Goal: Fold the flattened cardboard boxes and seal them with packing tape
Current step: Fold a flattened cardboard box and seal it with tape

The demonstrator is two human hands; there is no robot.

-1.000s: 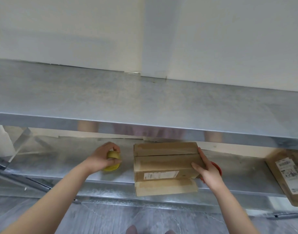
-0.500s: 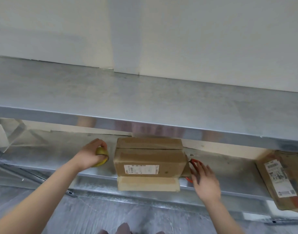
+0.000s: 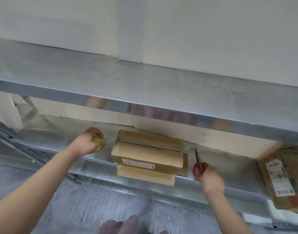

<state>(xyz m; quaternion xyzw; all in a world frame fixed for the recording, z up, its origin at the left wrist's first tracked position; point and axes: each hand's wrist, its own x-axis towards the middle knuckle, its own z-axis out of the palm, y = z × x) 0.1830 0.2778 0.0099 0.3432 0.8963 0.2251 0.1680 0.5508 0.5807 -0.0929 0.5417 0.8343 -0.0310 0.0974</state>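
A folded brown cardboard box (image 3: 148, 153) with a white label stands on the lower metal shelf (image 3: 101, 158), one flap hanging over the shelf's front edge. To its left my left hand (image 3: 88, 142) grips a yellow roll of packing tape (image 3: 97, 143), and a clear strip of tape stretches from the roll to the box. To the right of the box my right hand (image 3: 210, 177) holds the handles of red scissors (image 3: 199, 163), blades pointing away from me along the shelf.
A wide upper metal shelf (image 3: 145, 85) overhangs the lower one, against a pale wall. Another labelled cardboard box (image 3: 283, 174) sits at the far right of the lower shelf. The grey floor and my feet (image 3: 126, 225) are below.
My right hand left the box's right side and took hold of the red scissors beside it. My left hand kept its grip on the tape roll left of the box.
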